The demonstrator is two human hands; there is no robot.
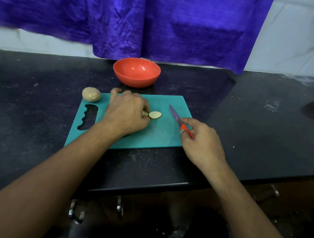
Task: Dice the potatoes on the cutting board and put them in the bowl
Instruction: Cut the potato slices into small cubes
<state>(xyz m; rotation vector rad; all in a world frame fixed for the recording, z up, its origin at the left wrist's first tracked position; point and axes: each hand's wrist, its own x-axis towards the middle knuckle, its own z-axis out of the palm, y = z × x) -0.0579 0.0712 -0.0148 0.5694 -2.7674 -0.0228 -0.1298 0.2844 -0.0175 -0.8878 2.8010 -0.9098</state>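
Our forearms nearest, crossing desk (42,112). Whole potato (91,94) waiting uncut at cutting board (160,135) corner. We are pinching potato piece (144,113) with left hand (127,115); bowl (136,81) behind holding nothing. One slice (155,115) lying beside. Right hand (200,141) gripping knife (174,116). Judging: we are barely starting, with dicing and transfer remaining.

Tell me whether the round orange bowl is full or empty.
Empty: the round orange plastic bowl shows only its bare, glossy inside; nothing lies in it.
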